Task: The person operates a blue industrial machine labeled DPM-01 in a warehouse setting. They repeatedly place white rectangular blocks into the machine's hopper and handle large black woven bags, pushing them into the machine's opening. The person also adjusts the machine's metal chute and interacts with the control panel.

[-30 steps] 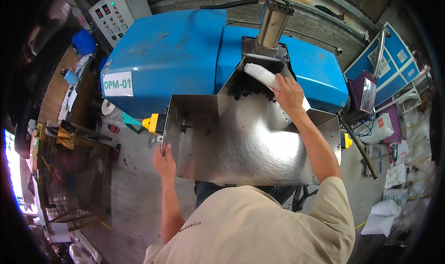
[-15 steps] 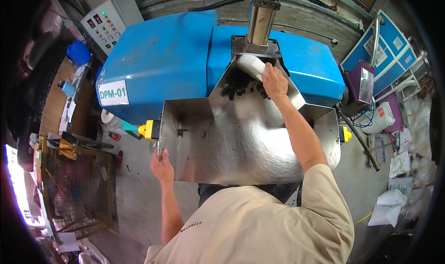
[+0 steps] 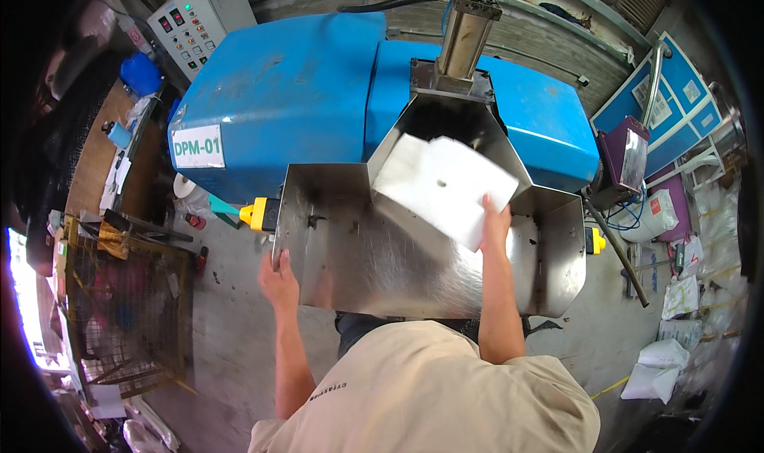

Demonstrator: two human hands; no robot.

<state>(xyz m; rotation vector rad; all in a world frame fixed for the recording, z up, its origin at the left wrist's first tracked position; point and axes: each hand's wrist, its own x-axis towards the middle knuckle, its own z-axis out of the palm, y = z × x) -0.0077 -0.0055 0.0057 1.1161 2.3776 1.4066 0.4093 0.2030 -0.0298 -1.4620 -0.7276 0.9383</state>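
My right hand (image 3: 496, 224) grips the right edge of a white sheet-like pad (image 3: 446, 184), foam or cloth, I cannot tell which. The pad lies tilted across the upper part of a shiny steel hopper tray (image 3: 358, 270) and has a small dark spot near its middle. It covers much of the sloping chute behind it. At the tray's left side, my left hand (image 3: 278, 279) is closed around the rim, thumb up. A dark mark (image 3: 316, 218) shows on the tray's left inner wall.
A blue machine housing (image 3: 270, 95) stands behind the tray, with a metal cylinder (image 3: 465, 35) above the chute. Yellow-and-black switches (image 3: 256, 214) flank the tray. A grey control box (image 3: 187, 27) is back left, a wire cage (image 3: 127, 302) left, and a metal bar (image 3: 621, 254) right.
My right hand has drawn the white pad down and toward me from the chute's throat, and its broad face now shows. My left hand has stayed on the rim. The view has shifted slightly.
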